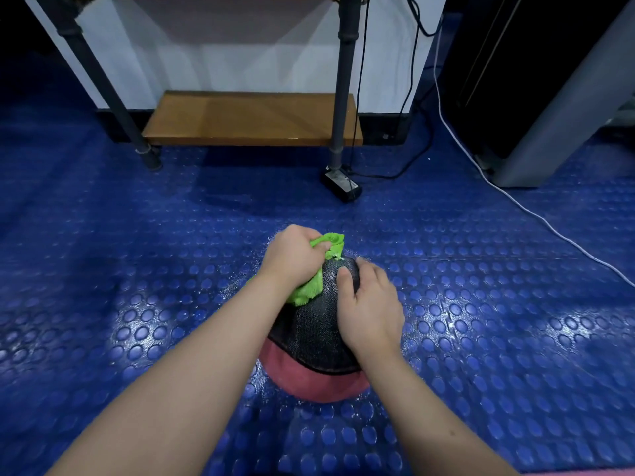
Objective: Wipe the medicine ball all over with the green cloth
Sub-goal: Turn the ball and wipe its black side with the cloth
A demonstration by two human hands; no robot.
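From the head camera, the medicine ball (311, 333), black and pink, sits on the blue studded floor (137, 304). The left hand (292, 257) grips the bunched green cloth (307, 290) against the ball's far top, fingers curled round it. The right hand (372, 309) rests on the ball, fingers relaxed, slightly apart.

**What each surface looks like**

Your medicine ball (309, 324) has a black panel with a fine pebbled grain that catches small glints. The pink panel lower down looks matt and smoother. The green cloth (305, 293) gripped in your left hand (292, 259) is a soft, fluffy pile, like microfibre. The floor (137, 304) around you is blue, rubber-like matting with round raised studs and a glossy sheen. Ahead of you, the shelf board (251, 118) is smooth brown wood with a satin finish, and its legs (342, 97) are dark, matt metal pipe.
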